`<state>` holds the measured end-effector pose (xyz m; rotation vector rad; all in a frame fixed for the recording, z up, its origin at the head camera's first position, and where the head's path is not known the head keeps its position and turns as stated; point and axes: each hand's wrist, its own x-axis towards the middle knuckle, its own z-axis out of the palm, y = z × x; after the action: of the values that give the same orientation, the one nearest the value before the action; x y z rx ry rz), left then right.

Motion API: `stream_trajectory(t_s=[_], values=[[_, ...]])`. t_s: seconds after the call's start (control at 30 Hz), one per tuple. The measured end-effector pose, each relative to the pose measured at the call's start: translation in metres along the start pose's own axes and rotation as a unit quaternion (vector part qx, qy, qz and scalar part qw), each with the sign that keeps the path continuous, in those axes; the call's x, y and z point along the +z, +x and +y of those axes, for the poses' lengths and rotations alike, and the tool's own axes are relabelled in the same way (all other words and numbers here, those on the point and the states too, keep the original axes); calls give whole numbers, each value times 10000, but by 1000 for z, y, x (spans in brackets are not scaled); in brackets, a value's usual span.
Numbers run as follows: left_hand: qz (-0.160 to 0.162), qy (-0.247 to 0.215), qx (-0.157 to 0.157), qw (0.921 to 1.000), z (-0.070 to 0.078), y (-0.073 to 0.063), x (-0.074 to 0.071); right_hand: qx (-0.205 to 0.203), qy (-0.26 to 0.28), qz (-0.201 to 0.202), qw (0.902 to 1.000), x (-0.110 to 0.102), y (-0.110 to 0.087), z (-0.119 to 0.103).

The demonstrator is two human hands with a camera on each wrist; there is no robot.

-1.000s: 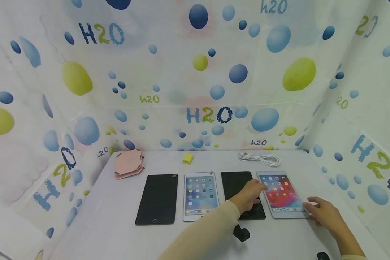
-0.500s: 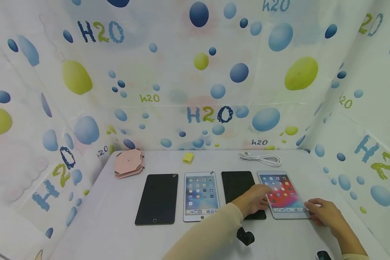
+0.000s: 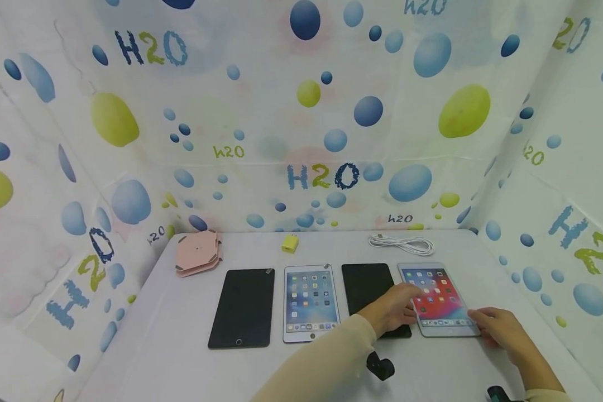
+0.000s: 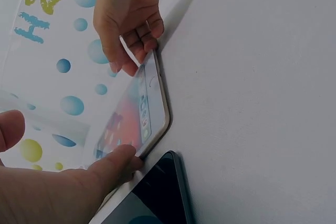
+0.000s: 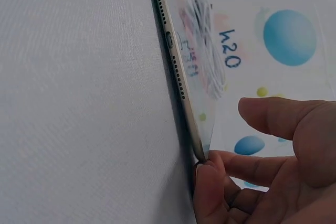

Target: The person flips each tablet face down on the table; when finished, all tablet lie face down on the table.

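A white-framed tablet (image 3: pixel 434 298) lies at the right end of a row, its lit screen showing app icons on a red and blue background. My left hand (image 3: pixel 389 310) is at its left edge; in the left wrist view the fingers (image 4: pixel 123 156) touch that edge while the thumb (image 4: pixel 9 132) stands apart. At the near right corner is my right hand (image 3: pixel 497 326). Its fingertips (image 5: pixel 207 179) press against the corner from the side, and its thumb (image 5: pixel 268 114) is raised off the tablet. A black tablet (image 3: pixel 367 279) lies partly hidden under my left hand and forearm.
Left along the row are another lit white tablet (image 3: pixel 309 304) and a black tablet (image 3: pixel 241 310). Behind them are a folded pink case (image 3: pixel 198 251), a yellow charger block (image 3: pixel 290 243) and a coiled white cable (image 3: pixel 407 244). A patterned curtain (image 3: pixel 261 111) hangs behind the white table.
My left hand has shifted slightly right and nearer, its fingers now overlapping the lit tablet's left edge more. My right hand stays at the corner, and the tablet looks almost unmoved.
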<state>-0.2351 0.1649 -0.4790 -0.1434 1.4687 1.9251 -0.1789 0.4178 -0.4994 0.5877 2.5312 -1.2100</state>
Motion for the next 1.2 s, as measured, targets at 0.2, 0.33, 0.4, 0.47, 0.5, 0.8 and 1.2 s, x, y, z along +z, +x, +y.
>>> stream_trajectory(t_s=[0.2,0.33,0.4,0.47,0.5,0.8,1.2], values=[[-32,-61,-44,10000,-1,1,0,-38,272,51,9996,-1,0,3],[-141,-141,-51,9998,-2,1,1,-35,737,318,9968,0,1,2],[-214,-166,-45,9996,-3,1,3,-68,827,462,9955,0,2,1],[-257,-179,-35,9995,-3,1,4,-95,898,568,9943,0,3,-2],[-255,-175,-33,9995,-3,1,5,-115,919,605,9939,0,3,-3],[-362,-83,-41,9993,-7,2,6,-397,1572,1071,9809,5,-9,-18],[-782,309,236,9962,-6,-8,23,-636,1720,1557,9706,14,-29,-46]])
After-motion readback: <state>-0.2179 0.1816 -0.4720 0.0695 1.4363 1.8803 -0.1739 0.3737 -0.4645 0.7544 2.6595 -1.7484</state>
